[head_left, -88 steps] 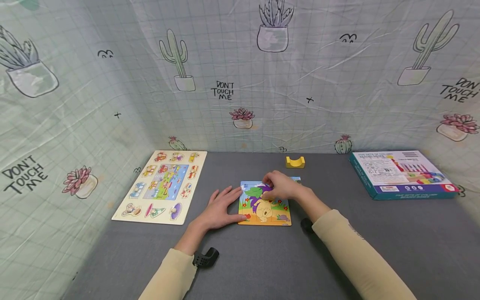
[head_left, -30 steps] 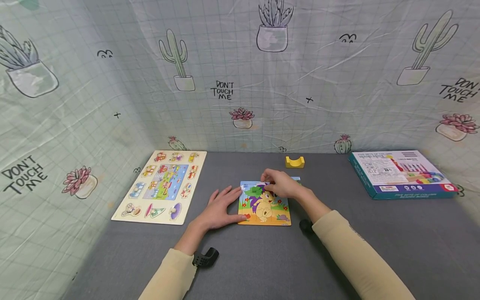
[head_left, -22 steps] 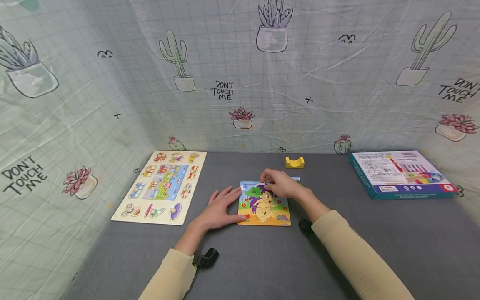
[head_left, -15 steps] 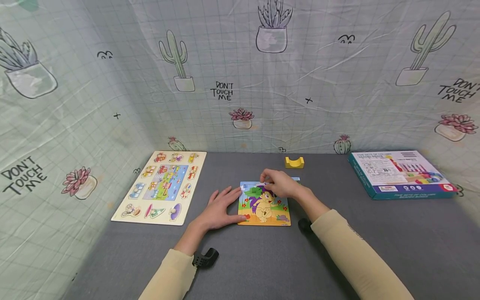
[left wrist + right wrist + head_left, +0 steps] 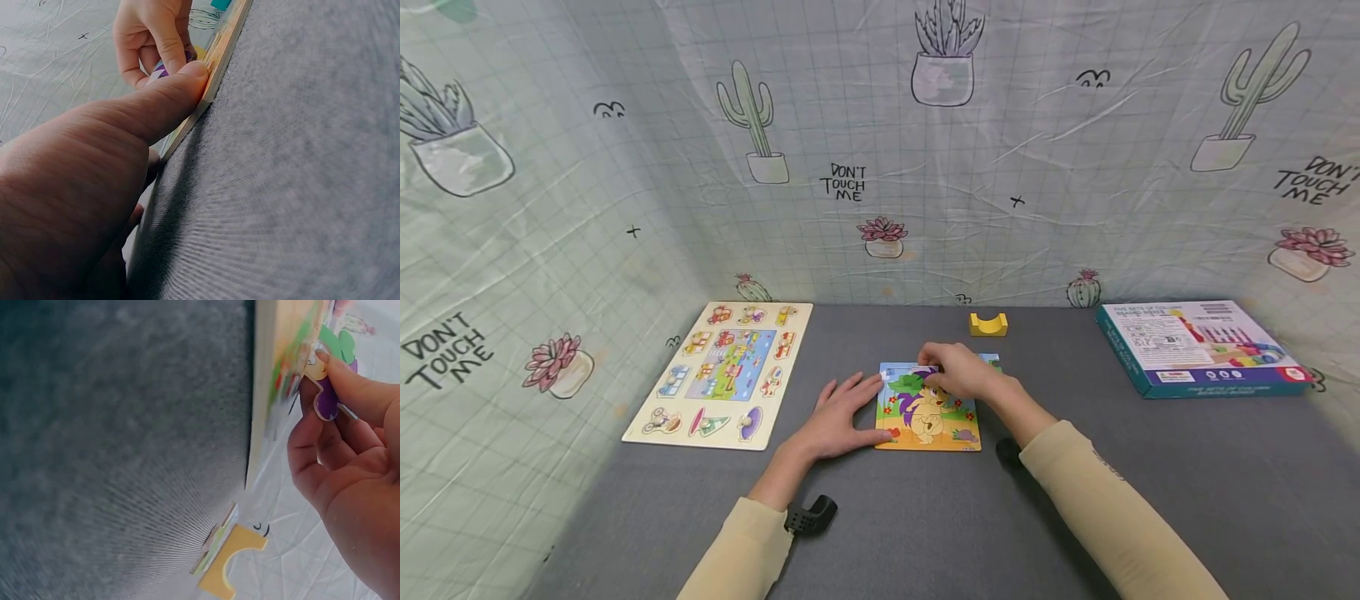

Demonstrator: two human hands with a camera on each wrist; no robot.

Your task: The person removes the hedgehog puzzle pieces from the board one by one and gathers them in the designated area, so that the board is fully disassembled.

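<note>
A small square jigsaw board [image 5: 928, 443] with a purple-spined hedgehog picture lies mid-table. My left hand [image 5: 835, 423] rests flat along its left side, fingers spread, thumb on the front left corner. In the left wrist view the thumb [image 5: 169, 94] presses the wooden edge. Over the board's upper part, my right hand [image 5: 962, 371] pinches a puzzle piece [image 5: 327, 400] between thumb and fingers. Purple and pale yellow show on that piece, which stands tilted up from the board. The right fingers hide the upper middle of the picture in the head view.
Behind the board's right corner lies a blue-green piece [image 5: 990, 358]. Farther back stands a yellow arch block [image 5: 988, 325]. A peg puzzle board [image 5: 696, 429] lies on the left, a teal-edged box [image 5: 1206, 350] on the right. A printed cloth [image 5: 955, 183] hangs behind the table.
My right hand has moved slightly left and toward me, its thumb lower over the hedgehog, and more of the blue-green piece shows behind it. The left hand stays in place.
</note>
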